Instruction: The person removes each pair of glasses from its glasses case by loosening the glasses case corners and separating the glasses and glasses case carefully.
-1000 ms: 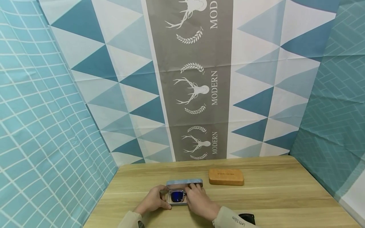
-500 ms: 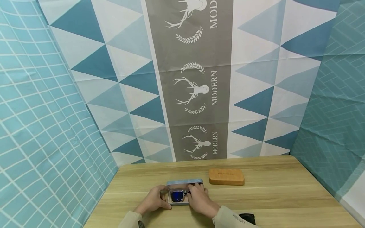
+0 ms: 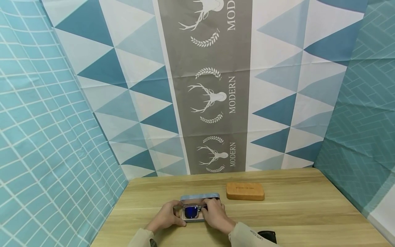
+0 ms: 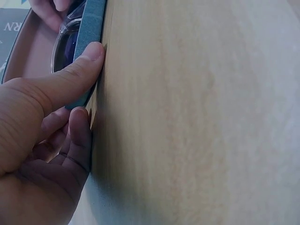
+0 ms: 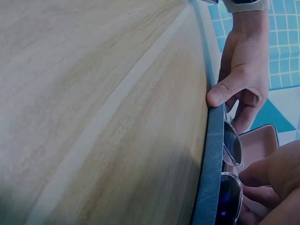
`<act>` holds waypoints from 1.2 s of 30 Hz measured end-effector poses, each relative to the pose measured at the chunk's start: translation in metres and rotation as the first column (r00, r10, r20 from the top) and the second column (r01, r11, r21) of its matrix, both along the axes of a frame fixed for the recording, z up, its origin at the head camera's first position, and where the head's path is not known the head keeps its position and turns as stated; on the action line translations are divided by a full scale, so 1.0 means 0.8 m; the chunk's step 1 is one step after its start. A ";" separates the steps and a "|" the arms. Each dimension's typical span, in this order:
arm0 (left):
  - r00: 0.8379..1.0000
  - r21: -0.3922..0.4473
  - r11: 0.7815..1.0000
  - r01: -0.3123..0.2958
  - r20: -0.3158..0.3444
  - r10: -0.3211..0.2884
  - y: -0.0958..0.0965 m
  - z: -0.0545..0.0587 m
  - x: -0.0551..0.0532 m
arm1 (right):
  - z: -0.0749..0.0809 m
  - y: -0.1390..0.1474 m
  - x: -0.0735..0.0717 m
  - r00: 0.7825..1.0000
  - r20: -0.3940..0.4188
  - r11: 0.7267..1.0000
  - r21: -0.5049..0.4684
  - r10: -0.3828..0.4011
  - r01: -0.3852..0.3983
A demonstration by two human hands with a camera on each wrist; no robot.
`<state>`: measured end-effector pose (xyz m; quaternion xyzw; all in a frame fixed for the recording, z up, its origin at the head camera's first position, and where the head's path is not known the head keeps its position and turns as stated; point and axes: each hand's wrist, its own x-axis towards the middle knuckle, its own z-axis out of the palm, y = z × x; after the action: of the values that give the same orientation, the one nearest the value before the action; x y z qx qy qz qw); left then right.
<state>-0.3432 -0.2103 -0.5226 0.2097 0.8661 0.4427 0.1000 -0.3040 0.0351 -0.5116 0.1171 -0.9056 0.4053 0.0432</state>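
An open blue glasses case (image 3: 194, 197) with a pinkish lining lies on the table, its lid raised at the back. Clear-framed sunglasses (image 3: 191, 212) with dark blue lenses are in it. My left hand (image 3: 166, 216) grips the case's left end, thumb on the front wall (image 4: 91, 28). Over the right half, my right hand (image 3: 215, 214) pinches the sunglasses near the bridge. In the right wrist view, thumb and fingers meet the frame between the two lenses (image 5: 229, 197). In the head view that hand covers the right lens.
An orange-brown glasses case (image 3: 245, 192), closed, lies behind and to the right on the wooden table (image 3: 293, 206). Partly hidden by the right sleeve is a black object (image 3: 267, 236) near the front. Patterned cloth walls (image 3: 216, 103) stand behind and at both sides.
My right hand has shifted slightly to the right and changed its finger position on the sunglasses. The sunglasses have moved a little and tilt differently. My left hand stays put.
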 end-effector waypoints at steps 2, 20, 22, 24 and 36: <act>1.000 -0.001 1.000 -0.001 0.000 0.001 0.001 0.000 0.000 | -0.001 -0.001 -0.001 1.000 0.005 1.000 -0.003 -0.009 0.009; 1.000 -0.008 1.000 0.002 -0.002 -0.002 -0.001 0.003 0.002 | -0.005 -0.006 -0.001 0.998 -0.028 0.998 0.005 -0.062 0.062; 1.000 -0.005 1.000 0.003 -0.004 -0.003 -0.001 0.003 0.001 | -0.005 -0.006 -0.002 0.997 -0.041 0.998 0.004 -0.067 0.067; 1.000 -0.006 1.000 0.004 -0.010 -0.004 -0.001 0.003 0.001 | -0.005 -0.006 -0.001 0.996 -0.057 0.997 0.005 -0.072 0.072; 1.000 -0.022 1.000 0.005 -0.017 -0.006 0.001 0.004 0.002 | -0.008 -0.004 -0.004 0.992 -0.115 0.998 0.022 -0.060 0.063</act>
<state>-0.3416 -0.2097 -0.5198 0.2147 0.8711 0.4312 0.0961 -0.3072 0.0319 -0.5177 0.1127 -0.9099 0.3848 0.1061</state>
